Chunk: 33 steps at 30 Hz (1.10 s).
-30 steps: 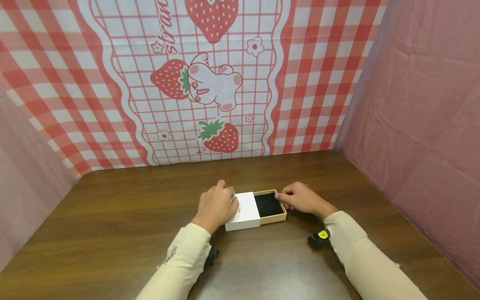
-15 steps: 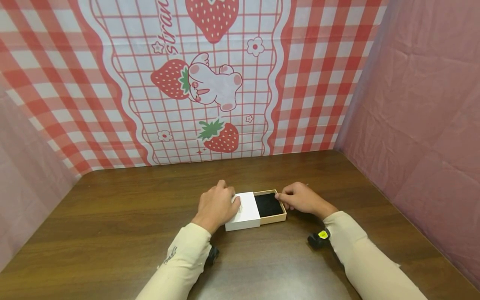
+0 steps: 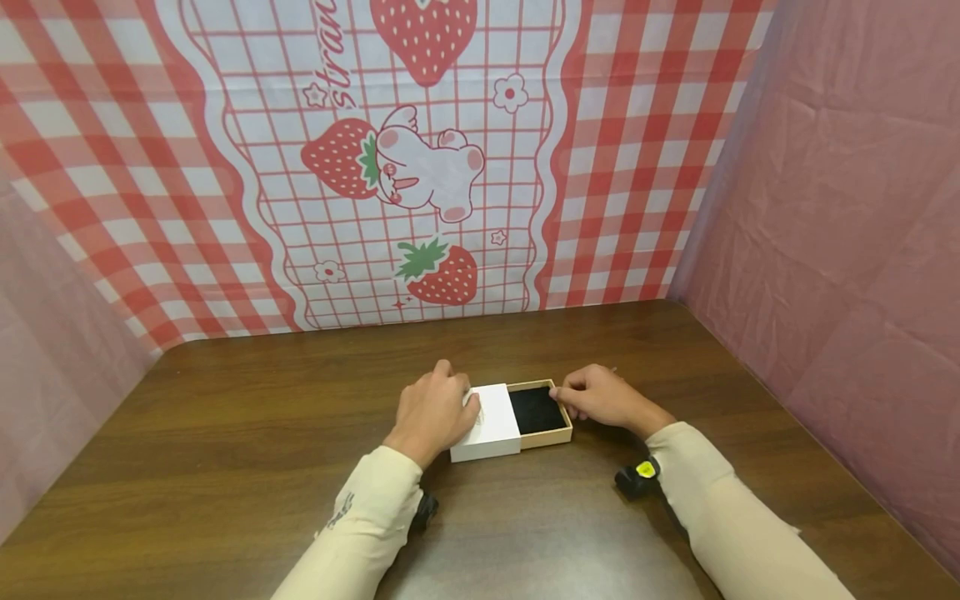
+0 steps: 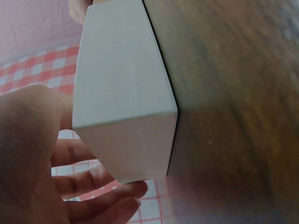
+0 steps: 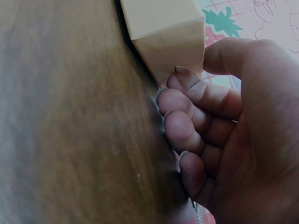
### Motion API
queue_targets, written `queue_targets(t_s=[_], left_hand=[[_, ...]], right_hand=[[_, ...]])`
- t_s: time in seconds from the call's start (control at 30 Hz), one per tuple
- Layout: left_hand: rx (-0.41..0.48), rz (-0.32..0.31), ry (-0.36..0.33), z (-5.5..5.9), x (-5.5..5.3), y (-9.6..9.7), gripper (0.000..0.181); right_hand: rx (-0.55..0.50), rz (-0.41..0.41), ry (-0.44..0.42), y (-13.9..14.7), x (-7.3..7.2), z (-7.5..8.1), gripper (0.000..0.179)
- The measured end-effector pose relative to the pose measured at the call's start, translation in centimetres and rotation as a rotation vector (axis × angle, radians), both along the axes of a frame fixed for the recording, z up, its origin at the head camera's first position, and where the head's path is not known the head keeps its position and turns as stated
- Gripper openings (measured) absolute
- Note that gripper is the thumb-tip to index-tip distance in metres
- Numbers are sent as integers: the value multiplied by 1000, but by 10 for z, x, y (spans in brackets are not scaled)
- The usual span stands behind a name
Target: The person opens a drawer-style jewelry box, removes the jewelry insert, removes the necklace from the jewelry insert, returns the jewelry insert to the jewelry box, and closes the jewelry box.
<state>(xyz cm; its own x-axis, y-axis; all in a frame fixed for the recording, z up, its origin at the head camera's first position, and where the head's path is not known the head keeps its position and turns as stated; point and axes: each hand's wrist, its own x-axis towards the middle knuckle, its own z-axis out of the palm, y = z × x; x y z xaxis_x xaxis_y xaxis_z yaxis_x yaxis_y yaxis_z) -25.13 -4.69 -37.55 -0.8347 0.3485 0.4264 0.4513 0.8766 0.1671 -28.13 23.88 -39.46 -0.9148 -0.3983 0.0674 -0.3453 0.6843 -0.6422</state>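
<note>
A small cardboard box lies on the table, its white sleeve (image 3: pixel 495 423) covering the left part. From the sleeve's right side a tan inner tray (image 3: pixel 547 437) sticks out, lined with a black pad (image 3: pixel 537 410). My left hand (image 3: pixel 433 410) grips the sleeve's left end, thumb on top; in the left wrist view its fingers (image 4: pixel 79 182) curve round the far side of the white sleeve (image 4: pixel 121 65). At the tray's right end my right hand (image 3: pixel 603 395) pinches the wall between thumb and forefinger. The right wrist view shows its other fingers (image 5: pixel 180 128) curled below the tan tray (image 5: pixel 170 51).
The brown wooden table (image 3: pixel 247 433) surrounds the box. A red and white strawberry-print cloth (image 3: pixel 510 183) hangs behind, with a pink cloth (image 3: pixel 840 250) at the right. A thin silvery chain-like thing (image 5: pixel 199 213) shows below the right hand in its wrist view.
The tray's right end sits very slightly further left than before. Both hands keep their places on the box.
</note>
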Motion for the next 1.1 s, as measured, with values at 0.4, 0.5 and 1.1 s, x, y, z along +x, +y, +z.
queue_targets(t_s=[0.4,0.5,1.1], left_hand=[[2,1,-13,0,1,0,25],[2,2,-9,1,1,0,25],[-18,4,-7,0,1,1,26]], right_hand=[[-5,8,1,0,0,-1,37],[-6,10,3,0,0,-1,37],[-13,21,3,-1,0,-1,37]])
